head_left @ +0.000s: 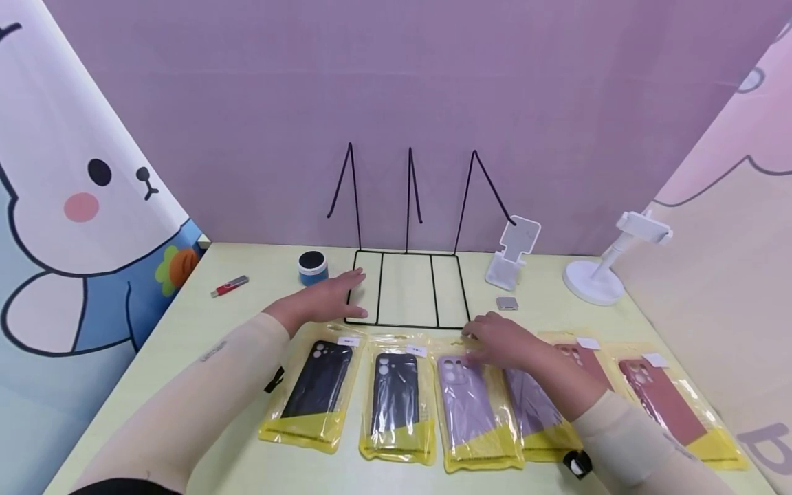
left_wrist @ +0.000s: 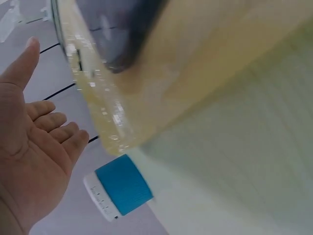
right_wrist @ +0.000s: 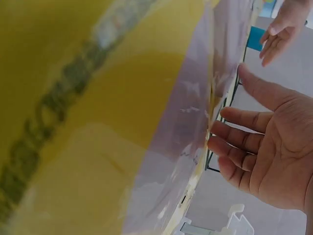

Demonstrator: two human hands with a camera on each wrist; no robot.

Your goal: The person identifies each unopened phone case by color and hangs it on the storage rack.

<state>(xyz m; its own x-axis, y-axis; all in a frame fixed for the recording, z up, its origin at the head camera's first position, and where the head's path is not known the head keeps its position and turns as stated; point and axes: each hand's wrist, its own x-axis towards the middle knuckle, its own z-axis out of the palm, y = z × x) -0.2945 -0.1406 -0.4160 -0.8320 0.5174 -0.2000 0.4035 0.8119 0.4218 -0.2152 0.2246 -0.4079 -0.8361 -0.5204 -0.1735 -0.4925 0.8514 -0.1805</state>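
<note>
My left hand (head_left: 324, 299) reaches over the left side of a black wire rack (head_left: 408, 325), fingers spread and holding nothing. The left wrist view shows its palm facing up the frame beside a blue-and-white cylinder (left_wrist: 124, 183). Near the rack's front right corner is my right hand (head_left: 504, 342), its fingers loosely bent and empty. It hovers over bagged purple phone cases, one of them a light purple case (head_left: 467, 405). In the right wrist view, the right palm (right_wrist: 279, 142) is bare, with a purple-and-yellow bag (right_wrist: 166, 122) close to the fingertips.
Phone cases in clear-and-yellow bags line the front: a black case (head_left: 318, 378), another black case (head_left: 396, 392), a red case (head_left: 665, 399) and several more. Behind stand a red USB stick (head_left: 229, 286), a folding phone stand (head_left: 513, 254), a small grey piece (head_left: 507, 303) and a white round-based stand (head_left: 594, 283).
</note>
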